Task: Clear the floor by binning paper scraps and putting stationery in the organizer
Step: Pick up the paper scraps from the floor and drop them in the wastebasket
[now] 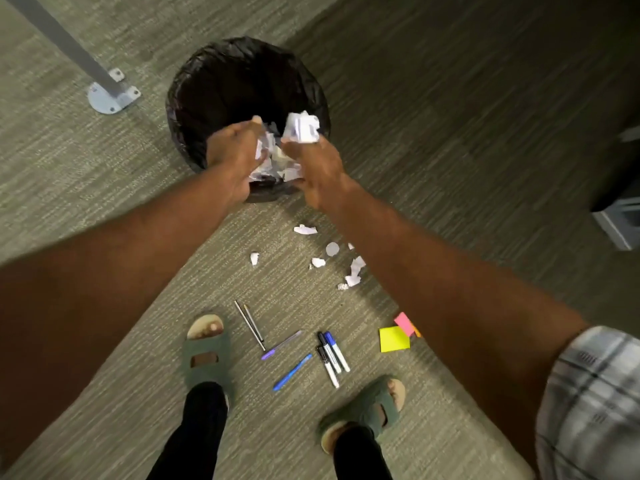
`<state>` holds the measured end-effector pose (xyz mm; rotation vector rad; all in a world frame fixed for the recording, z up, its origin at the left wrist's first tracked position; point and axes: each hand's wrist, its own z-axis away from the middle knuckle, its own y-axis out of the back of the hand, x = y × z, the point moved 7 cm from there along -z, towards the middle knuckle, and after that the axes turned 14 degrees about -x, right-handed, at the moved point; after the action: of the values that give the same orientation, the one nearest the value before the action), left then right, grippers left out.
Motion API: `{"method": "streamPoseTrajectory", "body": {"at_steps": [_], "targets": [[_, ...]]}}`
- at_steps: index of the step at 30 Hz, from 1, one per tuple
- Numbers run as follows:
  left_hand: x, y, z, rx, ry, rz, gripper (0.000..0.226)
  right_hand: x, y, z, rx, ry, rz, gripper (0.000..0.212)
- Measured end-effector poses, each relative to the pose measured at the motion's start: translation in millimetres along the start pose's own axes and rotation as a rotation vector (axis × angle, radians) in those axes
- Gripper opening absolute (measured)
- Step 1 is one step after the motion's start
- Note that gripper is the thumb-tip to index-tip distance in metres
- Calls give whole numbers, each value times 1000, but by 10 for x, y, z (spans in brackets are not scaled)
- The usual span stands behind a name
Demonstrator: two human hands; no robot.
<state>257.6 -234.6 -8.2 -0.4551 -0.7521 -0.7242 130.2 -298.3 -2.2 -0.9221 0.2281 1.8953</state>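
A round bin with a black liner [221, 77] stands on the carpet ahead of me. Both hands reach over its near rim. My right hand [317, 168] holds a crumpled white paper ball [302, 128] at its fingertips above the bin. My left hand [235, 150] has white paper scraps [259, 147] against its fingers. More crumpled paper [280, 168] lies inside the bin between my hands. Several small paper scraps [353, 271] lie on the floor below the bin. Pens [292, 372], markers [332, 355] and sticky notes [394, 338] lie near my feet.
A grey metal desk leg with a round bolted foot [109, 95] stands left of the bin. A dark piece of furniture with a grey base [620, 216] sits at the right edge. My two sandalled feet [207, 355] flank the pens.
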Motion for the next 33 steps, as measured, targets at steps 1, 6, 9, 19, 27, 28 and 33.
{"method": "streamPoseTrajectory", "body": {"at_steps": [1, 6, 9, 19, 27, 28, 33], "targets": [[94, -9, -26, -29, 8, -10, 11, -115, -81, -6, -36, 9, 23, 32], [294, 109, -80, -92, 20, -33, 20, -466, -205, -83, -70, 20, 60, 55], [270, 234, -106, -87, 30, -14, 35, -513, -184, -60, -60, 39, 97, 60], [-150, 352, 253, -187, -184, -302, 34, -107, 360, 109, 49, 263, 325, 29], [-1668, 563, 396, -266, -102, -634, 26, 1464, 1551, 227, 164, -2, 633, 24], [-1888, 623, 359, -262, -71, -665, 25, 1675, 1693, 247, 172, -36, 645, 27], [-2757, 902, 11, -174, -2, -856, 26, 2467, 2138, 301, 136, -133, 771, 34]]}}
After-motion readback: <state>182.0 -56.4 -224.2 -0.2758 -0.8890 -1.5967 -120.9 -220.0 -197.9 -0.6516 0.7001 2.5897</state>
